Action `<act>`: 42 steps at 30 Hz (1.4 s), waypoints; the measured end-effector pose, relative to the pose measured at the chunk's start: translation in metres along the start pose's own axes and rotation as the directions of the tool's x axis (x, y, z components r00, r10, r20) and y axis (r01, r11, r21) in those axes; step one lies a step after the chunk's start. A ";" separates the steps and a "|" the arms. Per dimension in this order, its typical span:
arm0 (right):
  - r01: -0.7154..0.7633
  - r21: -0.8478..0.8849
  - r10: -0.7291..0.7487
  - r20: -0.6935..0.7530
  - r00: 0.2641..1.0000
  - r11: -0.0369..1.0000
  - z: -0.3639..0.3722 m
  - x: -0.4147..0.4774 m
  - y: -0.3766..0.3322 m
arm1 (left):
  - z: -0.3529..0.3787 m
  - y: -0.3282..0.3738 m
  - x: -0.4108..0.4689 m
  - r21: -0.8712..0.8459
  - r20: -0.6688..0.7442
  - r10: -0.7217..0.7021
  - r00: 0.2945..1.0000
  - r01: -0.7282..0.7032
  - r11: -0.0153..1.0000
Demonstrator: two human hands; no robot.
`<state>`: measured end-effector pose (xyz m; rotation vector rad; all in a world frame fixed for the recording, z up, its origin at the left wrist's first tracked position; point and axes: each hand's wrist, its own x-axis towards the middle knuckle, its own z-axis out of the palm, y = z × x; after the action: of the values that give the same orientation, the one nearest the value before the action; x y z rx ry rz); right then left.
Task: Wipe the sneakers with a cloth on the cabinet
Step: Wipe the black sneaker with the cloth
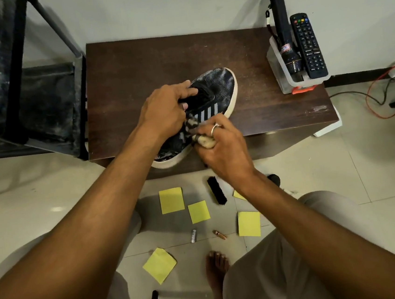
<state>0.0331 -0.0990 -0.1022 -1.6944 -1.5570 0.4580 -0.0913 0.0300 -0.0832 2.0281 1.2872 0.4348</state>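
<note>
A black mesh sneaker (219, 86) with a white sole and grey side stripes lies on the dark wooden cabinet (134, 66), its heel overhanging the front edge. My left hand (165, 109) grips the sneaker at its collar, fingers curled into the opening. My right hand (223, 146), with a ring on one finger, holds a small bunched cloth (206, 141) against the sneaker's side just below the stripes. Most of the cloth is hidden inside my fist.
A clear holder (281, 77) at the cabinet's right end carries a black torch (284, 30) and a remote (308, 45). On the floor lie a black brush (216, 190), several yellow sticky notes (171, 200), a battery (194, 235), and my bare foot (216, 269). A dark rack (40, 105) stands left; cables (381, 96) trail right.
</note>
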 end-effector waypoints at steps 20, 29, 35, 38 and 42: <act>-0.016 0.070 0.020 -0.062 0.998 0.997 0.010 -0.005 -0.004 | 0.001 -0.005 0.004 -0.036 -0.024 -0.036 0.999 0.035 0.999; 0.016 0.035 -0.016 0.003 1.000 0.999 0.007 -0.002 -0.012 | 0.000 0.000 0.003 -0.047 -0.022 -0.056 0.998 0.054 0.997; -0.011 0.015 0.011 -0.010 1.000 1.000 0.002 0.005 -0.004 | -0.001 0.002 0.001 -0.059 -0.017 -0.064 0.998 0.062 0.996; 0.022 0.017 -0.023 0.073 0.997 1.000 0.006 -0.002 -0.017 | -0.001 0.000 0.001 -0.084 -0.026 -0.079 0.997 0.077 0.993; 0.043 -0.003 -0.043 0.106 0.993 0.999 0.004 -0.004 -0.011 | 0.001 0.001 0.001 -0.084 -0.022 -0.089 0.996 0.087 0.993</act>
<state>0.0220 -0.1026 -0.0976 -1.6605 -1.6689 0.5297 -0.0902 0.0304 -0.0833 1.8952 1.3467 0.4671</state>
